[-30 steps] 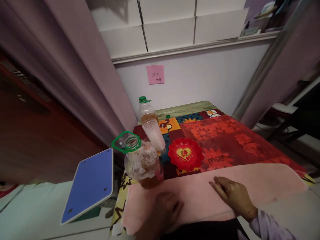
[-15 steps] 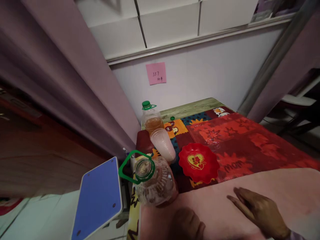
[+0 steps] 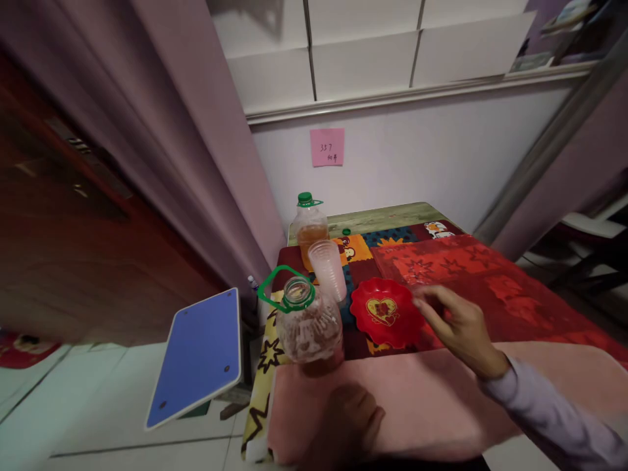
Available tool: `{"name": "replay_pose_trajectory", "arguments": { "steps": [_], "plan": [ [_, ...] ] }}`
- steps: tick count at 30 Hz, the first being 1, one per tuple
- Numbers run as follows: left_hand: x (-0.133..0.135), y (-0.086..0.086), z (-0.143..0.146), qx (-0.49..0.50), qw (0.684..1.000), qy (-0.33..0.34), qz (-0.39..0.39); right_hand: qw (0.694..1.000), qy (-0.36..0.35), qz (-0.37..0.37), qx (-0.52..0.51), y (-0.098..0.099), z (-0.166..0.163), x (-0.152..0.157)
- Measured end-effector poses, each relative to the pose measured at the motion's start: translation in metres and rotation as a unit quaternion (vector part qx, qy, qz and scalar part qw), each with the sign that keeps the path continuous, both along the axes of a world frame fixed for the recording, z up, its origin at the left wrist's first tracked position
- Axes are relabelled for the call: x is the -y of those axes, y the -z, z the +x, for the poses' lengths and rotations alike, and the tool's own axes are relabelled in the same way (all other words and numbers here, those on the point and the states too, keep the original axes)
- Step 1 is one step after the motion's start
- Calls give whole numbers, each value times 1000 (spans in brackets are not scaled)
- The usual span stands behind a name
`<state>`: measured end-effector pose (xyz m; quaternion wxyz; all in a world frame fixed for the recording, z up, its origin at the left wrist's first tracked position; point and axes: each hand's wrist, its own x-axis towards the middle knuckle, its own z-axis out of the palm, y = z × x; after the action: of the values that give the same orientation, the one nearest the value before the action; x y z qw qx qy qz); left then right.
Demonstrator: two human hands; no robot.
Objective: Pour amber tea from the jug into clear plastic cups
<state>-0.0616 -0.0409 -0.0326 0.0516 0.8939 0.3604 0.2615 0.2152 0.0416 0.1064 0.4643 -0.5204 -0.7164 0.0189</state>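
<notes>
My left hand [image 3: 350, 418] is wrapped round the base of an uncapped clear bottle [image 3: 309, 324] with a green ring handle and a little brown liquid, held upright over the pink towel [image 3: 432, 399]. My right hand [image 3: 454, 320] hovers at the right rim of a red heart-patterned plate [image 3: 385, 311], fingers curled and slightly apart, holding nothing I can see. Behind the plate stands a stack of clear plastic cups [image 3: 330, 268]. A second bottle [image 3: 309, 226] with a green cap and brown liquid stands further back.
The table carries a red and multicoloured patterned cloth [image 3: 466, 275]. A small green cap [image 3: 346, 231] lies near the back. A blue stool seat [image 3: 199, 356] stands left of the table. A pink note [image 3: 326, 146] is stuck on the wall. Curtains hang on both sides.
My right hand lifted off the pink towel and moved forward to the red plate's rim. The open bottle in my left hand tipped back upright.
</notes>
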Motion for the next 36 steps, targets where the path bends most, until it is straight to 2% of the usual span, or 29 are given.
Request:
{"name": "replay_pose_trajectory", "arguments": {
  "steps": [3, 5, 7, 11, 17, 25, 36],
  "plan": [
    [2, 0, 0, -19, 1000, -24, -9, 990, -116, 73, 22, -57, -38, -53],
    [3, 0, 1, -29, 999, -44, -12, 978, -182, 79, 67, -79, -62, -82],
    [5, 1, 1, -38, 997, -64, -15, 965, -217, 34, 141, -90, -80, -102],
    [5, 3, 3, -51, 995, -82, -21, 936, -208, -67, 277, -96, -99, -122],
    [4, 5, 3, -63, 994, -86, -28, 915, -209, -77, 336, -100, -102, -134],
    [3, 2, 3, -73, 992, -93, -31, 925, -220, -60, 303, -97, -105, -148],
    [2, -1, 3, -70, 992, -96, -33, 940, -221, -37, 257, -105, -101, -143]
  ]
}}
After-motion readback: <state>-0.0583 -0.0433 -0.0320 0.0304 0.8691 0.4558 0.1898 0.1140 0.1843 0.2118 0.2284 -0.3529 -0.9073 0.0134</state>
